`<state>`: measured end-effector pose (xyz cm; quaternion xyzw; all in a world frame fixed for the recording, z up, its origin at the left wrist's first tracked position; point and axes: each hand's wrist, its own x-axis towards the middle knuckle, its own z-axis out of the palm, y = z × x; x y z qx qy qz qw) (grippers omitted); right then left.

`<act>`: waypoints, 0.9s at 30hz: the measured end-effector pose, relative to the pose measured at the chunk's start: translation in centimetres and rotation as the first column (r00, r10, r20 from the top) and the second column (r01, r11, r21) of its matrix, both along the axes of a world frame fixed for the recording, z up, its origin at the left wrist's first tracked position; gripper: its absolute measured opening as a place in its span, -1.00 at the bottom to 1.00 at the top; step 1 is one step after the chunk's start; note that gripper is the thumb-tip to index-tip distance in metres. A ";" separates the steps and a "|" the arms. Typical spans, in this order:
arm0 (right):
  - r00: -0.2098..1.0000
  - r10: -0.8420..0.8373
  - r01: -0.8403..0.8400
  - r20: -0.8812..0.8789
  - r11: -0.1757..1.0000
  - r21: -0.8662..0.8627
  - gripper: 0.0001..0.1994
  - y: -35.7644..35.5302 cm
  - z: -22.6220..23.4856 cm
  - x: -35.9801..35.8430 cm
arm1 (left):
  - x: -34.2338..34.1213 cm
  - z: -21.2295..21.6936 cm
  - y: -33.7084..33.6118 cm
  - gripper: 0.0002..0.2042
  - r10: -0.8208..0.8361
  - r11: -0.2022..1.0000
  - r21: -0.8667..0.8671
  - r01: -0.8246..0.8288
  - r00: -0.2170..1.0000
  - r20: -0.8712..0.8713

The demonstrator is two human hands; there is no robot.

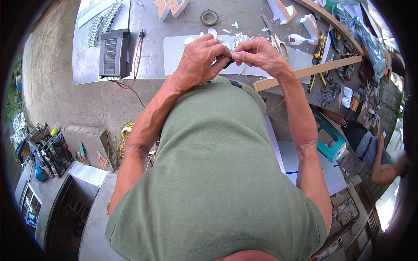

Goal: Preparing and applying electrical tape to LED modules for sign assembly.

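My left hand (201,58) and my right hand (262,55) meet close to my body, over the near edge of the workbench. Both are closed, thumb and fingertips pinched together. A small black piece (228,63) shows below the fingertips of the left hand; its kind is too small to tell, and the fingers hide most of it. Whatever the right fingertips pinch cannot be made out. Beneath the hands lies a white sheet (172,54) with small white scraps around it. Scissors with pale handles (281,47) lie just beyond my right hand.
A black power supply box (115,54) with red and black leads stands at left. A roll of dark tape (209,18) lies at the back. White-and-tan letter shapes (170,8), a wooden strip (311,71), a glue bottle (297,39) and pliers (321,47) lie about. Another person (376,152) sits at far right.
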<state>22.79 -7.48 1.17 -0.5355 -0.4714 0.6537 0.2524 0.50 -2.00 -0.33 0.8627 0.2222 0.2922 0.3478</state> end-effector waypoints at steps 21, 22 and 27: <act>0.947 0.073 -0.176 0.314 0.932 0.316 -0.83 -2.0 0.3 -0.9 | -0.7 1.3 1.2 -0.78 -0.278 0.746 -0.652 0.138 0.954 -0.116; 0.931 0.066 -0.207 0.358 0.904 0.373 -0.86 -2.1 0.2 -1.1 | -0.7 1.3 1.2 -0.77 -0.285 0.737 -0.662 0.138 0.951 -0.119; 0.892 -0.008 -0.262 0.452 0.805 0.531 -0.88 -3.0 -0.2 -1.6 | -0.2 1.2 1.0 -0.74 -0.256 0.710 -0.700 0.078 0.954 -0.154</act>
